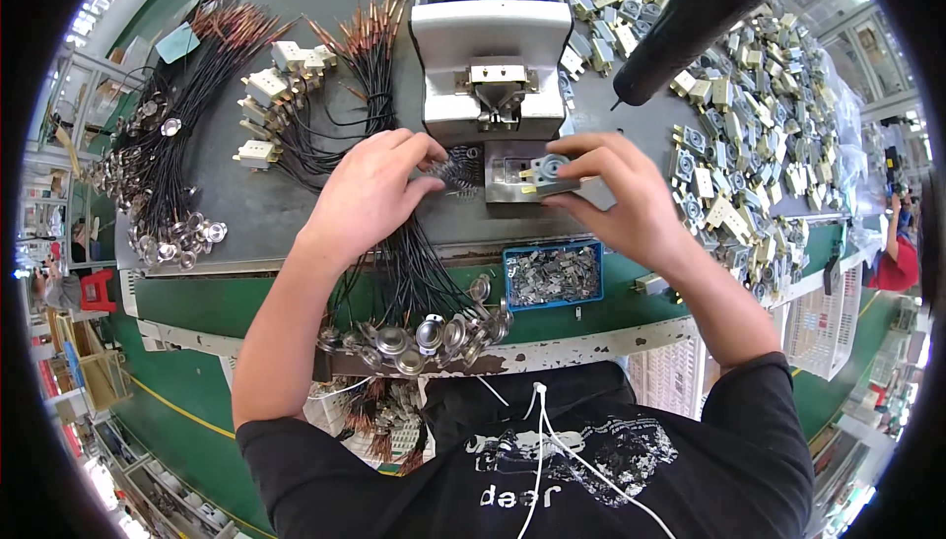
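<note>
My right hand (631,194) grips a small grey plug housing (550,168) with a round front and brass pins, thumb below and fingers above. It holds the housing at the metal fixture block (501,184), in front of the white bench machine (493,66). My left hand (370,189) is beside a little heap of coil springs (461,168), thumb and forefinger apart at its left edge. Whether a spring touches the fingertips is too small to tell. Under my left wrist runs a bundle of black cables (409,258) with round metal caps (431,332) at the near end.
A blue tray (508,293) of small metal pieces stands at the bench's front. Many plug housings (724,145) are heaped at right. A black pointed tool (680,32) hangs above them. At left lie another cable bundle (187,125) and cables with pale plugs (258,152).
</note>
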### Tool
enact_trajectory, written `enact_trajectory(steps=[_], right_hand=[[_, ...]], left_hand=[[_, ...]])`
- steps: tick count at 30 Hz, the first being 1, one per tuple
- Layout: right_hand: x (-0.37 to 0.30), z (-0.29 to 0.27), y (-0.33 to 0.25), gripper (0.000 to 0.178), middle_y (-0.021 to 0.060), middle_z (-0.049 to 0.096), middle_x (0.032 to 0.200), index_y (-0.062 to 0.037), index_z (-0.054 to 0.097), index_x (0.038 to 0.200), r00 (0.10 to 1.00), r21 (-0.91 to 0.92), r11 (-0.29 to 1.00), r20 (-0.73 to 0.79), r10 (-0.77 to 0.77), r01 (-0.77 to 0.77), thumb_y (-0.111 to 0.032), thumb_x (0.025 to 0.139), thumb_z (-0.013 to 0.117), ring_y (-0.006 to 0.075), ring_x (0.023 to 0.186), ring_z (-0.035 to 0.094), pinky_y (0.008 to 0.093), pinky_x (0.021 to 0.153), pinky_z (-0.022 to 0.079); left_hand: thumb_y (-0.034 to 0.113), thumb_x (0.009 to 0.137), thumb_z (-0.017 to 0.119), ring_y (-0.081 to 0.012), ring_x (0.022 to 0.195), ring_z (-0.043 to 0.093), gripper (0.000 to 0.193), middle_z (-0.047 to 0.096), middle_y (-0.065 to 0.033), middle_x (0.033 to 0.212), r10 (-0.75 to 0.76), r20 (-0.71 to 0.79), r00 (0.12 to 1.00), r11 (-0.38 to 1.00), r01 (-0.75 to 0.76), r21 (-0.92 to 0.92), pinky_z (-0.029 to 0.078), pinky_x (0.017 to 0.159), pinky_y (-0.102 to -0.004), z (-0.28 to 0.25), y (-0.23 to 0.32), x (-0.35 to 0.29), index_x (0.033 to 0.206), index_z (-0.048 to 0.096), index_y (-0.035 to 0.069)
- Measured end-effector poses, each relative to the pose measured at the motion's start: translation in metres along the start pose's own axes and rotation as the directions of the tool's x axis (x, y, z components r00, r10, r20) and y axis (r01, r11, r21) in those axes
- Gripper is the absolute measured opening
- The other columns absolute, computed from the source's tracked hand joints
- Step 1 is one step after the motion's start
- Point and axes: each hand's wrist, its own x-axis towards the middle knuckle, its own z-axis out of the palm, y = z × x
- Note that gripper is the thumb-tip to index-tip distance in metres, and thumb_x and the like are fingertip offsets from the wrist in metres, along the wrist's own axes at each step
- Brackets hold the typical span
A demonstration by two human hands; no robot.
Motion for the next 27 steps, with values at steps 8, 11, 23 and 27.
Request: enact_trajectory(steps=[8, 11, 23, 27], right_hand=[[-0.002, 0.030, 0.010, 0.025, 0.0103, 0.070, 0.120, -0.0074, 0.065, 0.104, 0.986, -0.111, 0.991, 0.138, 0.093, -0.078, -0.008, 0.082, 0.078, 0.0330, 0.106, 0.067, 0.0430, 0.089, 0.055], [0.003, 0.033, 0.009, 0.023, 0.0098, 0.069, 0.119, -0.0088, 0.068, 0.104, 0.987, -0.117, 0.990, 0.135, 0.092, -0.077, -0.007, 0.083, 0.077, 0.0317, 0.104, 0.066, 0.0430, 0.088, 0.055], [0.007, 0.029, -0.012, 0.038, 0.0092, 0.068, 0.117, -0.0102, 0.070, 0.117, 0.999, -0.130, 0.991, 0.006, 0.045, -0.044, -0.003, 0.080, 0.080, 0.0282, 0.096, 0.067, 0.0397, 0.083, 0.056], [0.032, 0.038, -0.030, 0.031, 0.0121, 0.071, 0.109, -0.0033, 0.069, 0.116, 0.955, 0.348, 0.890, 0.132, 0.265, -0.295, -0.002, 0.086, 0.078, 0.0220, 0.093, 0.070, 0.0347, 0.084, 0.057]], left_hand=[[0.011, 0.090, 0.070, -0.0311, 0.099, 0.065, 0.018, 0.066, -0.0106, 0.100, 0.051, -0.058, 0.997, 0.992, -0.058, -0.114, 0.052, 0.090, -0.0420, -0.004, -0.002, -0.003, 0.107, 0.068, 0.005], [0.009, 0.091, 0.068, -0.0305, 0.100, 0.065, 0.016, 0.066, -0.0107, 0.102, -0.004, -0.053, 0.999, 0.986, -0.005, -0.169, 0.052, 0.091, -0.0414, -0.008, 0.002, -0.004, 0.107, 0.068, 0.004], [0.005, 0.090, 0.071, -0.0206, 0.090, 0.063, 0.020, 0.065, -0.0087, 0.102, -0.004, 0.022, 1.000, 0.907, 0.013, -0.420, 0.051, 0.080, -0.0327, -0.007, 0.017, -0.003, 0.110, 0.067, 0.002], [0.005, 0.091, 0.073, -0.0170, 0.087, 0.061, 0.028, 0.067, -0.0068, 0.100, -0.076, 0.021, 0.997, 0.852, 0.075, -0.517, 0.050, 0.081, -0.0301, -0.012, 0.030, -0.001, 0.117, 0.065, 0.002]])
